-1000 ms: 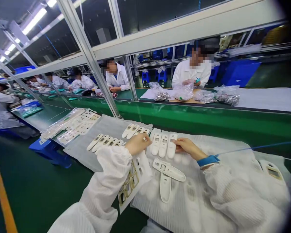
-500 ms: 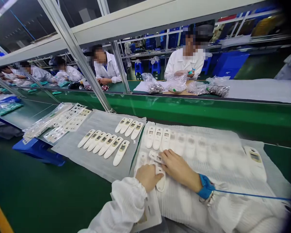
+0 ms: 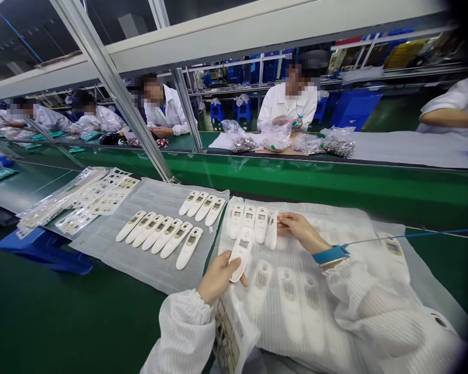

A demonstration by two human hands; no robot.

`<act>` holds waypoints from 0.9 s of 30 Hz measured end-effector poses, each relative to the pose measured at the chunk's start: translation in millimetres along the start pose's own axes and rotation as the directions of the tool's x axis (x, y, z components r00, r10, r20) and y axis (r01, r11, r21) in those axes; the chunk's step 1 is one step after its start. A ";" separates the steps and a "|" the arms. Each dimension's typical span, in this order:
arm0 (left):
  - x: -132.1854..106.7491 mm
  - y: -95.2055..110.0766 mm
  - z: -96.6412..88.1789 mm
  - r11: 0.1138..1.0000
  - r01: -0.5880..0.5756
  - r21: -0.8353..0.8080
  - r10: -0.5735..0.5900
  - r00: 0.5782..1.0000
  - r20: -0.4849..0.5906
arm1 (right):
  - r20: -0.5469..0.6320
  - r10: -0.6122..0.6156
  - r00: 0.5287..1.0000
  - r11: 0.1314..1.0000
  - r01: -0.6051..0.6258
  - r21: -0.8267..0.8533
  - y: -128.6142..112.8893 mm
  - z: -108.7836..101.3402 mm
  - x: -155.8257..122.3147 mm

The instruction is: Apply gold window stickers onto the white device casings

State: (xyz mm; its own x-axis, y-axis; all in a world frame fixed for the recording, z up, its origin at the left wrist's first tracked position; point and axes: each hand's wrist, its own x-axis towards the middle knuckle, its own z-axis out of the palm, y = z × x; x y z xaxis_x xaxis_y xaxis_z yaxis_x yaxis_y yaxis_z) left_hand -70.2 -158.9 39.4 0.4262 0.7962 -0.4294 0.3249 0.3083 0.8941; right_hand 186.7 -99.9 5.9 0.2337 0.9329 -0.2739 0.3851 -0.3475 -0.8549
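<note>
I am holding a long white plastic device casing (image 3: 242,253) in my left hand (image 3: 218,278), wrapping my fingers round its lower part just below the centre of the frame. My right hand (image 3: 300,231) is pinching a second white casing (image 3: 272,231) at the end of a row, so my hands are working apart, each closed on its own piece. Beside the pinched casing, three more white casings (image 3: 248,218) are lying on a quilted white foam sheet (image 3: 359,228). To the left, a translucent grey sheet (image 3: 101,244) is carrying eleven casings (image 3: 166,238), four in the upper row and seven in the lower. A clear plastic bag of die-cut cards (image 3: 76,200) is sitting at the upper left. A blue wrist strap (image 3: 330,254) is circling my right wrist, and its blue cord (image 3: 405,236) is running off to the right. The main risk, I judge, is the casing in my left hand slipping from my grip and knocking the row. The cord could also snag the pinched casing, and my left sleeve (image 3: 183,332) could drag the printed sheet (image 3: 226,332) beneath it.
</note>
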 end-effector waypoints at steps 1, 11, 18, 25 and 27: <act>-2.4 1.2 -1.6 0.999 0.014 -0.047 -0.013 1.000 0.008 | -0.009 0.011 1.000 1.000 -0.011 0.004 -1.0 1.4 0.9; -7.7 -2.0 1.5 0.947 0.062 -0.315 -0.051 0.998 0.045 | -0.042 -0.093 0.995 0.907 0.068 -0.415 -21.8 30.4 -39.3; -27.0 -9.7 -4.1 0.912 0.072 -0.403 -0.061 0.997 0.040 | 0.085 -0.029 0.996 0.819 0.072 -0.570 -18.8 24.8 -37.1; -47.1 -12.9 -15.5 0.873 0.083 -0.480 -0.082 0.996 0.024 | 0.007 0.160 0.987 0.745 -0.116 -0.656 -21.6 -21.9 4.3; -52.2 -9.5 -16.8 0.873 0.077 -0.482 -0.073 0.997 0.028 | 0.031 0.182 0.983 0.738 -0.116 -0.664 -28.1 -20.0 10.4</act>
State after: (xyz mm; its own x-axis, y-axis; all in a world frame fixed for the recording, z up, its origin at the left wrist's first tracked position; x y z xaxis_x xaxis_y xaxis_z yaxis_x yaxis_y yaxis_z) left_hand -109.7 -194.6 55.5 0.4245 0.7570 -0.4968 -0.0905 0.5814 0.8086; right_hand 196.2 -82.3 35.8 0.2718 0.8564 -0.4389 0.8504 -0.4272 -0.3070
